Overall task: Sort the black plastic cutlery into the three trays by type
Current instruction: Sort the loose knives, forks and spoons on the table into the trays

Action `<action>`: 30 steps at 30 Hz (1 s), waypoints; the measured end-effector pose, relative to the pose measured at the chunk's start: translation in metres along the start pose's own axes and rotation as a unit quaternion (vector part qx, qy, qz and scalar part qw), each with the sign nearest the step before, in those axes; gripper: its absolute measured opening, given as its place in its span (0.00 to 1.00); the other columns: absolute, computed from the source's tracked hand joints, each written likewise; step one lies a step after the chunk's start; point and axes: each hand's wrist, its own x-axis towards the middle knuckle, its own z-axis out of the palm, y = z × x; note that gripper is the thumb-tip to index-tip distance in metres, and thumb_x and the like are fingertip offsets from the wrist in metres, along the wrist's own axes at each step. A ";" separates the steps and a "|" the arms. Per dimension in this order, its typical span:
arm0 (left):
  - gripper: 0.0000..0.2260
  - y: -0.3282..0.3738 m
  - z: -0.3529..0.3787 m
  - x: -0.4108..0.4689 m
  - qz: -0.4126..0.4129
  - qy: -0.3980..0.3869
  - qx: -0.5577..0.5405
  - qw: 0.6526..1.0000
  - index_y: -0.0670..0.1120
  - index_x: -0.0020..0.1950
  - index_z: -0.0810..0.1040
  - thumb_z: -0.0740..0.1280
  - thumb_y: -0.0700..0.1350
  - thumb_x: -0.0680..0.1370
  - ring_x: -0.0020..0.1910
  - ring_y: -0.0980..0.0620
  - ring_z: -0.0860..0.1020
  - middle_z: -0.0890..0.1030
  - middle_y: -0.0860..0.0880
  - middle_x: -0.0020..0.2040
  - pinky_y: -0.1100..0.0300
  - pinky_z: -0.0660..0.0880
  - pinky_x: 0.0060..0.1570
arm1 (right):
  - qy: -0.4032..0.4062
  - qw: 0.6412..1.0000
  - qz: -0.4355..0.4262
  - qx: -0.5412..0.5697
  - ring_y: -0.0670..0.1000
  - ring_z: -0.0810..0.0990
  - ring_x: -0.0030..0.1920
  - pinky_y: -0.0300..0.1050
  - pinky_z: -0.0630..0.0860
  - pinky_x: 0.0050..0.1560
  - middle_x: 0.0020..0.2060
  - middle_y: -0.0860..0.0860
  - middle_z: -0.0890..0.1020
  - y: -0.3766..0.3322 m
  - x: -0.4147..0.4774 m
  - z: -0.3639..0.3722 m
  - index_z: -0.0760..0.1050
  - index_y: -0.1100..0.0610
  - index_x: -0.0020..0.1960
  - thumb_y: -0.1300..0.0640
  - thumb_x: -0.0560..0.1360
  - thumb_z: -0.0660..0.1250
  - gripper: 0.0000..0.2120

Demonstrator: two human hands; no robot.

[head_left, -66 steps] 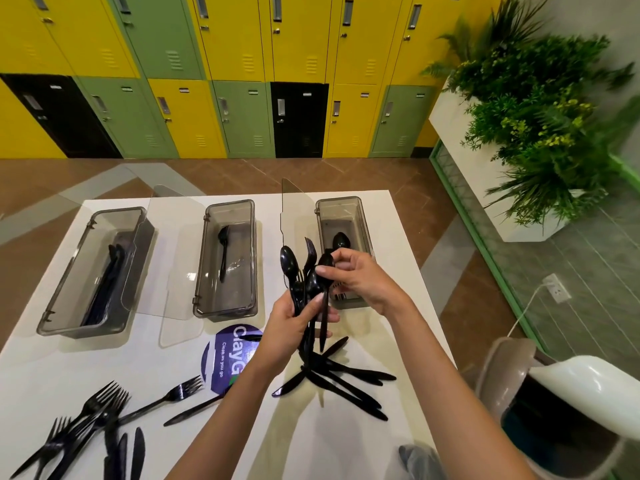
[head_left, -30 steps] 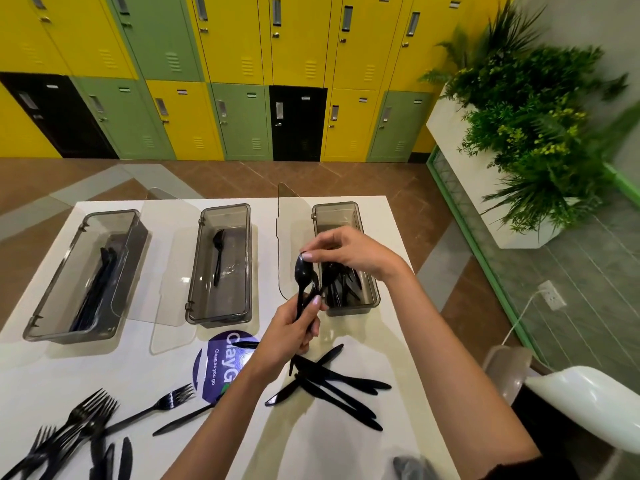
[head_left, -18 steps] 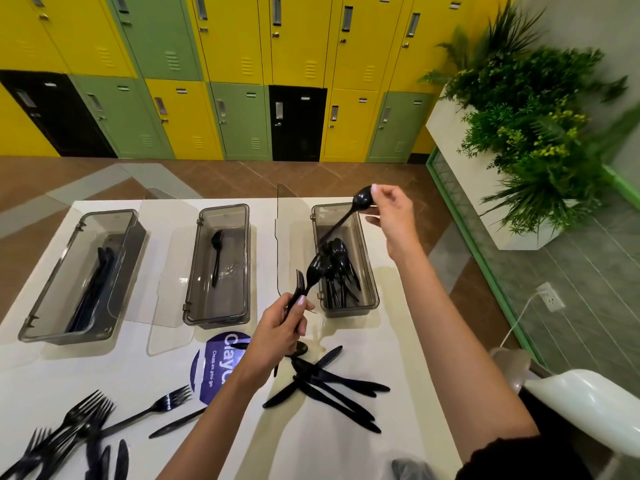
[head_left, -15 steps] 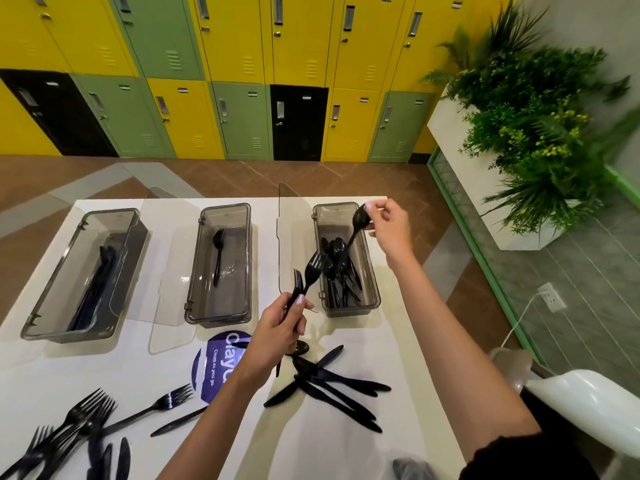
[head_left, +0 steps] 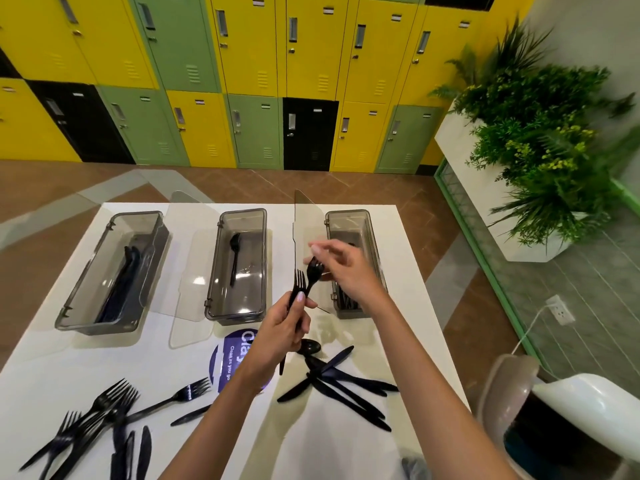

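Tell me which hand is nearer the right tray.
Right. The right hand covers the tray's near half in view; the left hand, holding forks, is off its near-left corner.

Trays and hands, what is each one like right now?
Left tray: lid open, knives inside.
Middle tray: lid open, one piece inside.
Right tray: lid open, cutlery inside.
Left hand: grips two forks.
Right hand: at the fork heads, grip unclear.
Loose cutlery: lying unsorted on the table.
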 end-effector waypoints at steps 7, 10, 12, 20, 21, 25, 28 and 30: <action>0.17 0.008 -0.018 -0.011 0.014 0.032 -0.005 0.999 0.41 0.54 0.73 0.51 0.52 0.83 0.23 0.57 0.64 0.71 0.53 0.27 0.65 0.62 0.24 | -0.109 0.994 0.013 -0.008 0.50 0.81 0.47 0.41 0.79 0.47 0.47 0.54 0.82 -0.001 -0.011 0.042 0.78 0.54 0.61 0.55 0.79 0.64 0.12; 0.16 0.008 -0.030 -0.014 0.033 0.032 0.006 0.999 0.43 0.52 0.74 0.52 0.51 0.83 0.22 0.56 0.63 0.71 0.52 0.26 0.66 0.63 0.23 | -0.118 0.992 0.047 0.012 0.49 0.78 0.46 0.37 0.75 0.43 0.48 0.58 0.83 -0.001 -0.010 0.059 0.75 0.54 0.64 0.53 0.79 0.64 0.14; 0.18 0.006 -0.043 -0.013 0.028 0.037 0.002 0.999 0.42 0.50 0.75 0.53 0.53 0.82 0.22 0.54 0.64 0.71 0.50 0.26 0.64 0.64 0.24 | -0.114 0.990 0.062 0.052 0.52 0.78 0.44 0.37 0.74 0.41 0.48 0.62 0.82 -0.002 -0.007 0.071 0.75 0.57 0.62 0.56 0.78 0.65 0.13; 0.16 -0.025 -0.087 -0.005 0.026 0.204 0.132 0.970 0.44 0.51 0.78 0.57 0.54 0.81 0.48 0.50 0.79 0.81 0.48 0.46 0.55 0.76 0.51 | -0.005 0.997 0.029 0.070 0.54 0.82 0.49 0.50 0.78 0.52 0.43 0.52 0.82 -0.023 0.049 0.102 0.76 0.52 0.52 0.60 0.77 0.67 0.06; 0.11 -0.033 -0.095 -0.004 0.049 0.233 0.203 0.950 0.46 0.51 0.77 0.60 0.52 0.80 0.50 0.51 0.78 0.79 0.50 0.48 0.55 0.76 0.51 | 0.024 0.999 0.013 0.045 0.55 0.82 0.51 0.52 0.78 0.54 0.45 0.52 0.83 -0.022 0.059 0.106 0.76 0.50 0.50 0.60 0.77 0.67 0.05; 0.08 -0.057 -0.116 0.001 0.105 0.245 0.368 0.891 0.47 0.56 0.78 0.65 0.44 0.79 0.53 0.54 0.69 0.75 0.52 0.53 0.62 0.69 0.49 | 0.089 0.994 -0.006 -0.059 0.51 0.79 0.54 0.44 0.75 0.53 0.52 0.53 0.82 -0.005 0.091 0.128 0.77 0.56 0.53 0.59 0.76 0.68 0.06; 0.06 -0.064 -0.124 0.005 0.108 0.250 0.410 0.870 0.46 0.53 0.80 0.66 0.43 0.78 0.51 0.55 0.68 0.76 0.51 0.50 0.60 0.71 0.47 | 0.082 0.988 0.021 -0.130 0.49 0.77 0.50 0.39 0.71 0.49 0.51 0.53 0.82 0.019 0.099 0.141 0.78 0.59 0.54 0.59 0.75 0.69 0.08; 0.05 -0.066 -0.127 0.007 0.115 0.250 0.414 0.868 0.46 0.51 0.81 0.66 0.43 0.78 0.49 0.56 0.67 0.77 0.52 0.49 0.60 0.70 0.45 | 0.066 0.982 0.033 -0.176 0.51 0.78 0.51 0.41 0.73 0.51 0.51 0.54 0.82 0.034 0.099 0.149 0.78 0.59 0.55 0.57 0.75 0.69 0.10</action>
